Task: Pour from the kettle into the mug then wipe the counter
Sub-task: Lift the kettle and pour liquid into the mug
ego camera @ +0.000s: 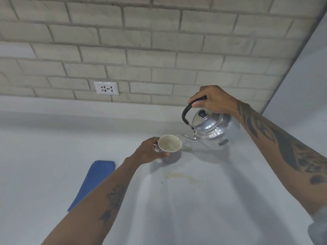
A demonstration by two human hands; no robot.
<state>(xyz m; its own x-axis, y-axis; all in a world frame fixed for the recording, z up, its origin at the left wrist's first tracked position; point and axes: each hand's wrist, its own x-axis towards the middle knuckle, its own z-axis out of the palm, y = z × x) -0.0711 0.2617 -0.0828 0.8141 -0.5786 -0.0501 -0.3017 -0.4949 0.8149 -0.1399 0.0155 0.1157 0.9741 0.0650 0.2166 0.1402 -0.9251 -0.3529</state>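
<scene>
Here the right hand (212,99) grips the shiny metal kettle (214,128) by its black handle, tilted toward the round mug (169,144) that the left hand (150,151) clasps.

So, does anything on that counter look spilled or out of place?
Yes. A pale yellowish stain streaks the counter, nearer the camera than the mug, like a dried or thin spill. The kettle is tilted on purpose, its spout at the mug's rim. The blue cloth lies flat, unused.
</scene>
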